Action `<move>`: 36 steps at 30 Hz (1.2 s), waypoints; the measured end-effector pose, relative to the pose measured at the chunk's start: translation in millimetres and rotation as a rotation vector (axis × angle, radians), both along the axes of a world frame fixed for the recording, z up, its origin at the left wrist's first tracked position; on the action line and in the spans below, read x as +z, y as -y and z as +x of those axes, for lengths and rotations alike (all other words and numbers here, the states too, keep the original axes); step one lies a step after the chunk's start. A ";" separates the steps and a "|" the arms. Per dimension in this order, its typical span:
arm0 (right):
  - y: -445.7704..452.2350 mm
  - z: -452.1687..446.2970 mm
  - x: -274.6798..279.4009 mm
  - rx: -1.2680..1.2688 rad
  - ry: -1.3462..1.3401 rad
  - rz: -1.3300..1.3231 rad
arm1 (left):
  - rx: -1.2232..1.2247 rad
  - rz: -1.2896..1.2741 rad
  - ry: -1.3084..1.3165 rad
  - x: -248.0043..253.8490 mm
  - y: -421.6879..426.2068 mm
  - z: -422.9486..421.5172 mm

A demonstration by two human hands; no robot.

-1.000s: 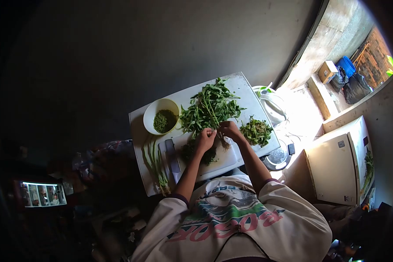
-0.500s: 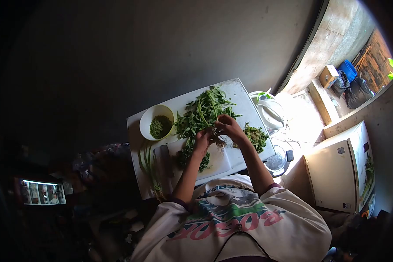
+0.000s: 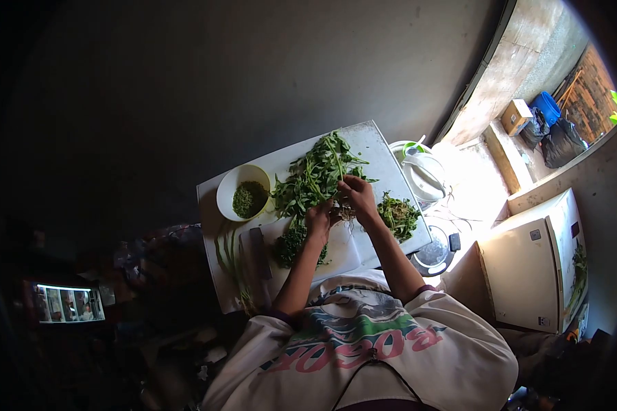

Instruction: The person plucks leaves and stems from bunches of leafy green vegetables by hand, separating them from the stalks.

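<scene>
My left hand (image 3: 319, 220) is closed round the stems of a leafy green bunch (image 3: 319, 171), close to the root ends. Just up and right of it, my right hand (image 3: 358, 194) grips the stems, with pale roots (image 3: 347, 213) hanging between the two hands. Below my left hand, chopped greens (image 3: 291, 243) lie on a white cutting board (image 3: 341, 252). A wide blade (image 3: 256, 253) rests at the board's left side. Long green stalks (image 3: 232, 264) lie farther left. Behind them stands a pale bowl (image 3: 223, 198) holding chopped greens. A smaller leafy pile (image 3: 399, 216) is right of my right hand.
The white table (image 3: 365, 135) stands against a grey wall. Right of it are a round lidded appliance (image 3: 425, 177) and a clear-lidded pot (image 3: 433, 254). A white refrigerator (image 3: 521, 267) stands farther right. A lit screen (image 3: 68, 303) shows at the far left.
The table and its items have shifted slightly left in view. My right hand has moved up the stems, and the roots that hung lower between my hands are now partly covered.
</scene>
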State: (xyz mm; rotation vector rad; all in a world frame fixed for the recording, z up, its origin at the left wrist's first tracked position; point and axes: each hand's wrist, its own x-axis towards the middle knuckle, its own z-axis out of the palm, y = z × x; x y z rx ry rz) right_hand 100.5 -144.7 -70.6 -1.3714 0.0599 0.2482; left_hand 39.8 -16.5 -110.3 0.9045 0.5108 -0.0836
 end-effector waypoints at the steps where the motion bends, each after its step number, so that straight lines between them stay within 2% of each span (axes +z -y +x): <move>1: 0.3 -0.5 -2.6 0.000 -0.026 -0.013 | 0.028 0.011 -0.014 -3.1 1.5 -0.6; 8: 5.2 0.8 -27.5 0.013 -0.144 0.014 | 0.041 0.136 -0.092 -13.9 7.8 -6.2; 17: 2.4 -12.9 -21.0 -0.096 -0.058 -0.072 | 0.099 0.107 -0.130 -32.0 12.5 -6.9; 20: 5.0 -12.2 -44.7 -0.066 0.018 -0.184 | 0.031 0.176 -0.113 -71.4 5.8 2.6; 22: 12.3 -12.6 -30.6 -0.118 0.007 -0.247 | 0.013 0.334 -0.161 -104.6 -1.3 9.8; 23: 17.2 -12.8 -11.9 -0.166 -0.003 -0.314 | 0.016 0.330 -0.160 -117.8 -7.3 6.9; 24: 21.7 -17.8 33.7 -0.198 0.016 -0.361 | -0.013 0.499 -0.195 -130.6 -18.5 -0.7; 25: 26.0 -10.7 38.5 -0.196 0.041 -0.311 | -0.039 0.668 -0.222 -134.0 -23.7 2.7; 27: 29.0 -18.5 50.0 -0.153 0.009 -0.216 | -0.091 0.688 -0.186 -109.9 -11.0 5.1; 28: 27.6 -17.1 63.5 -0.122 -0.008 -0.166 | -0.133 0.708 -0.121 -81.2 -1.7 3.4; 29: 28.4 -12.6 51.4 -0.080 -0.010 -0.150 | -0.051 0.625 -0.123 -6.7 12.4 -3.6; 32: 34.8 -13.7 62.3 -0.027 -0.039 -0.048 | -0.133 0.610 0.012 -67.7 1.5 5.0; 36: 42.5 -19.1 97.6 -0.029 -0.014 0.038 | -0.229 0.469 -0.142 -45.5 14.9 -1.1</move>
